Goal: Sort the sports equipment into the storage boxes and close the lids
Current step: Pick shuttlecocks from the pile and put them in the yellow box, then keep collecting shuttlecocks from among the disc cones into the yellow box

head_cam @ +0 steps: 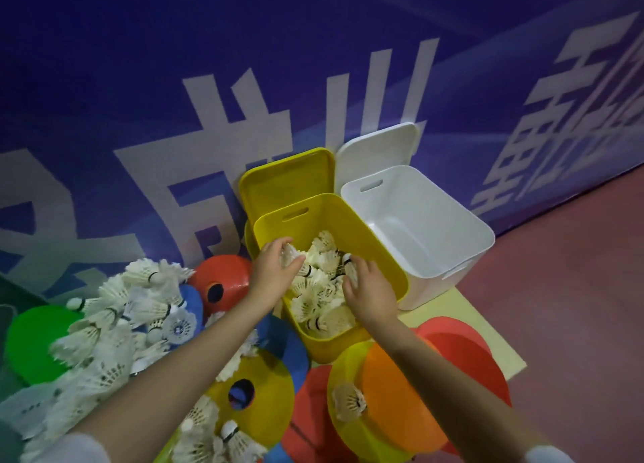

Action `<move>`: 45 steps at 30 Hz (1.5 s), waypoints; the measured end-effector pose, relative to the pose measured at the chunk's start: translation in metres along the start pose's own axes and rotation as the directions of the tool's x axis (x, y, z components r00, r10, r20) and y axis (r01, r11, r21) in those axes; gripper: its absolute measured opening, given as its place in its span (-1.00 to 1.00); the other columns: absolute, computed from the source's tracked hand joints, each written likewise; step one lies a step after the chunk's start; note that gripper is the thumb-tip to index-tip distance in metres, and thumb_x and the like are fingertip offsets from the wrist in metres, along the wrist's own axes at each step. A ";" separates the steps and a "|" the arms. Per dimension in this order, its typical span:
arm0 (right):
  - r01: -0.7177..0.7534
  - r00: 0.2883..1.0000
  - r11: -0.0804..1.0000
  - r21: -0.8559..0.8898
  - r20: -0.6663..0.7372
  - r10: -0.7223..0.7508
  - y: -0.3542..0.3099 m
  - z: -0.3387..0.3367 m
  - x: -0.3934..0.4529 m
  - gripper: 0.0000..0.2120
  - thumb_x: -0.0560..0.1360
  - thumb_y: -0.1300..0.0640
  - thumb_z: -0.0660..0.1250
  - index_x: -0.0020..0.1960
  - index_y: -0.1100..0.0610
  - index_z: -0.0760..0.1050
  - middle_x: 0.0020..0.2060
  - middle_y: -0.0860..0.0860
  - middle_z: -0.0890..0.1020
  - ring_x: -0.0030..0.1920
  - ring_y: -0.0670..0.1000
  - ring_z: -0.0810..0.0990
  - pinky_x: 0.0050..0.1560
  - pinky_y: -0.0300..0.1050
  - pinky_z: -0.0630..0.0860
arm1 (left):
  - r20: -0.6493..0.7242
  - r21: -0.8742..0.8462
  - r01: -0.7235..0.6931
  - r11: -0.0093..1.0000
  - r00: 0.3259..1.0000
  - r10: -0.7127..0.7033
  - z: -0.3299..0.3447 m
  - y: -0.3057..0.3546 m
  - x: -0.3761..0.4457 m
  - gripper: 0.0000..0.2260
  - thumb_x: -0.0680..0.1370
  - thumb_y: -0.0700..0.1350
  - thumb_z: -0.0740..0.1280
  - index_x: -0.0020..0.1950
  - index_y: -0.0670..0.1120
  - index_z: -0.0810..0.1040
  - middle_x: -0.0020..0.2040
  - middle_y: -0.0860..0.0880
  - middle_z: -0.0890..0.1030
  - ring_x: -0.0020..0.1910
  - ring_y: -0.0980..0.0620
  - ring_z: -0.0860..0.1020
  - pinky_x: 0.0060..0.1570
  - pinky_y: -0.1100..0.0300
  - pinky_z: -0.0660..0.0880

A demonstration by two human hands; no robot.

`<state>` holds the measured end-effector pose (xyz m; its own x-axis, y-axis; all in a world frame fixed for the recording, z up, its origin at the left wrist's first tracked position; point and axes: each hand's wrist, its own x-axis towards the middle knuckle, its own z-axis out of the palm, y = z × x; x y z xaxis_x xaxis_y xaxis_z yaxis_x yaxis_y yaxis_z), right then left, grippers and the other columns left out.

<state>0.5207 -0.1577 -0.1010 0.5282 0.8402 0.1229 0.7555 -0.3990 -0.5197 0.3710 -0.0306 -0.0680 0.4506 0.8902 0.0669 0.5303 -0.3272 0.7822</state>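
We see both hands reaching into the yellow storage box, which stands on the floor against a blue wall banner printed with large white characters. The left hand curls its fingers and thumb round a white shuttlecock just over the box's left rim; the right hand holds another shuttlecock with its fingers bent round it, low among the shuttlecocks in the box, which cover its bottom. The yellow lid stands upright behind the box, leaning on the banner. Just to the right of the yellow box, touching it, sits the white storage box, with nothing visible inside, its white lid also propped against the banner. To the left of the yellow box a loose heap of shuttlecocks lies spread over flat marker discs: a green disc, a blue disc and a red disc with a hole in its middle. In front of the yellow box lie more discs, among them a yellow disc, an orange disc and a red-orange disc, one shuttlecock resting on them. A pale yellow mat shows beneath both boxes, and the reddish floor stretches away to the right of the white box.
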 end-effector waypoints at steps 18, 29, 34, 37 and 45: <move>-0.002 0.999 1.000 0.024 0.043 0.001 0.004 0.005 0.016 -0.55 0.60 -0.02 0.12 0.46 0.07 0.26 0.24 0.06 0.44 0.11 0.10 0.53 -0.13 -0.05 0.44 | 0.311 0.435 -0.254 0.864 0.943 0.120 0.046 -0.027 0.026 -0.73 0.56 -0.03 0.27 0.26 0.04 0.52 0.22 0.02 0.53 0.23 0.01 0.46 0.18 0.07 0.43; 0.024 0.969 0.996 0.092 0.243 -0.046 0.005 0.002 0.026 -0.54 0.59 -0.11 0.17 0.45 -0.05 0.25 0.35 0.02 0.42 0.21 0.03 0.52 0.14 -0.03 0.48 | -0.049 0.128 -0.196 0.972 0.978 0.204 0.003 -0.048 0.010 -0.76 0.57 -0.18 0.28 0.22 0.00 0.53 0.20 0.08 0.44 0.23 0.13 0.36 0.20 0.25 0.26; 0.055 0.944 0.998 -0.019 0.326 -0.045 -0.007 0.013 0.044 -0.44 0.58 -0.11 0.18 0.52 0.02 0.15 0.38 0.09 0.38 0.37 0.09 0.34 0.30 0.04 0.36 | -0.184 0.001 0.013 1.000 0.983 -0.013 -0.033 -0.066 0.029 -0.73 0.58 -0.13 0.27 0.29 -0.02 0.48 0.23 -0.03 0.44 -0.02 0.19 0.48 -0.01 0.23 0.39; 0.104 0.955 0.994 -0.016 0.279 -0.095 -0.032 0.014 0.069 -0.41 0.58 -0.11 0.20 0.53 0.05 0.14 0.40 0.11 0.35 0.42 0.12 0.26 0.35 0.04 0.28 | -0.184 -0.060 0.110 0.992 0.976 -0.120 -0.048 -0.084 0.049 -0.69 0.60 -0.08 0.24 0.35 -0.05 0.42 0.28 -0.11 0.43 0.21 -0.02 0.49 0.14 0.17 0.41; 0.497 0.855 0.854 -0.152 -0.085 -0.512 -0.131 0.005 0.187 -0.45 0.53 -0.01 0.28 0.48 0.07 0.27 0.44 0.10 0.34 0.45 0.12 0.29 0.38 0.06 0.30 | -0.014 -0.199 0.251 0.947 0.966 -0.259 -0.044 -0.111 0.097 -0.50 0.62 0.00 0.22 0.52 -0.04 0.19 0.46 -0.13 0.33 0.39 -0.08 0.37 0.32 0.01 0.38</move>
<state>0.5186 0.0536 -0.0139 0.0976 0.8911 0.4433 0.9670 0.0204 -0.2541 0.3245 0.1057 -0.1210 0.2875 0.9490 -0.1295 0.4726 -0.0229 0.8810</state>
